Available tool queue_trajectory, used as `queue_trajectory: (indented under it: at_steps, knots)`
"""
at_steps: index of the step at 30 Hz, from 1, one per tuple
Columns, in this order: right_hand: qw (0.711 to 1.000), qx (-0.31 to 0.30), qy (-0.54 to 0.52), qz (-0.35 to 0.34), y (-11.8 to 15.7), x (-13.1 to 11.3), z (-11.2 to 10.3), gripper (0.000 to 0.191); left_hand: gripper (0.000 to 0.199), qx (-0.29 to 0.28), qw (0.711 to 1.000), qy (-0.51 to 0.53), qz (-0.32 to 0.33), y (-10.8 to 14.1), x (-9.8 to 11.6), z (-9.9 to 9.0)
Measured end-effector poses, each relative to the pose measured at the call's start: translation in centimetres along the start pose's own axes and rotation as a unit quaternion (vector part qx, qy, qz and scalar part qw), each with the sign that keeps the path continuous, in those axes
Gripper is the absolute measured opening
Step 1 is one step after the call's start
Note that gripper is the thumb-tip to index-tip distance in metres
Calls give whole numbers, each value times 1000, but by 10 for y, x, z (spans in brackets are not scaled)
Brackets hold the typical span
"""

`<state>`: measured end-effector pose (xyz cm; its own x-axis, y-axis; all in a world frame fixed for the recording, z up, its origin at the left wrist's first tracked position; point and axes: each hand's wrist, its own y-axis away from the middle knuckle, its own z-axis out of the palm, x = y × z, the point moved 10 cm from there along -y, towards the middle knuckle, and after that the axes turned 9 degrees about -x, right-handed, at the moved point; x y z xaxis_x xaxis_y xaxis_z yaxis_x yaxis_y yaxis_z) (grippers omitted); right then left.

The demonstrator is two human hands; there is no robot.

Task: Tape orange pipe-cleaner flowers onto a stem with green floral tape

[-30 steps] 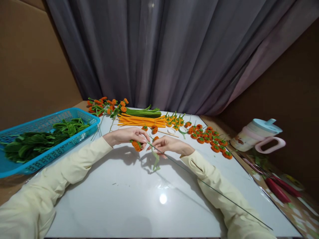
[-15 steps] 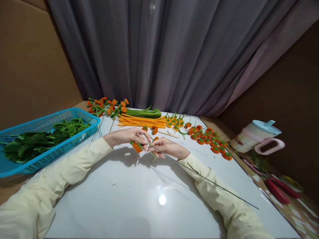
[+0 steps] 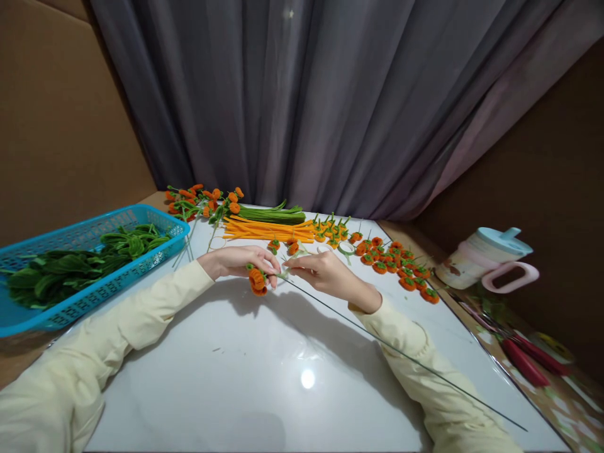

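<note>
My left hand [image 3: 250, 262] is closed around the near end of a long thin dark-green wire stem [image 3: 401, 353]. Small orange fuzzy pumpkin-like ornaments [image 3: 257, 280] with green tops hang just below its fingers. From that grip the wire slants down to the right, passing below my right hand and over the right sleeve. My right hand [image 3: 325, 272] pinches a pale, thin strip of what looks like floral tape [image 3: 296, 253] close to the left fingertips. Part of the strip is hidden by the fingers.
A blue basket [image 3: 182, 234] holds green leaves at left. Behind my hands lie orange pipe cleaners [image 3: 268, 229], green pipe cleaners [image 3: 271, 215] and a green tape roll [image 3: 346, 248]. Several orange ornaments [image 3: 380, 267], a tumbler [image 3: 481, 261] and red-handled pliers [image 3: 525, 363] are at right.
My right hand has moved up and right, away from the left fingertips. The wire's far end has shifted lower right, and the held ornaments have turned. A white ring behind is now covered.
</note>
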<state>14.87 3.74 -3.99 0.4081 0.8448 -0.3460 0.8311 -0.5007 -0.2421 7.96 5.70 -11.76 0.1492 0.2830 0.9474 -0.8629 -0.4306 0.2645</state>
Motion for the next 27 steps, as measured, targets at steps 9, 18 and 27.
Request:
queue_trajectory:
  at_steps: [9,18,27]
  knots:
    - [955,-249,-123,-106,14,-54,21,37,15,38,998,-40,11,2,5,-8]
    - [947,-306,-50,-87,27,-62,23,48,15,53,998,-35,28,4,11,-11]
    - [961,-170,-172,138,9,9,12,33,21,48,997,-44,39,6,14,-7]
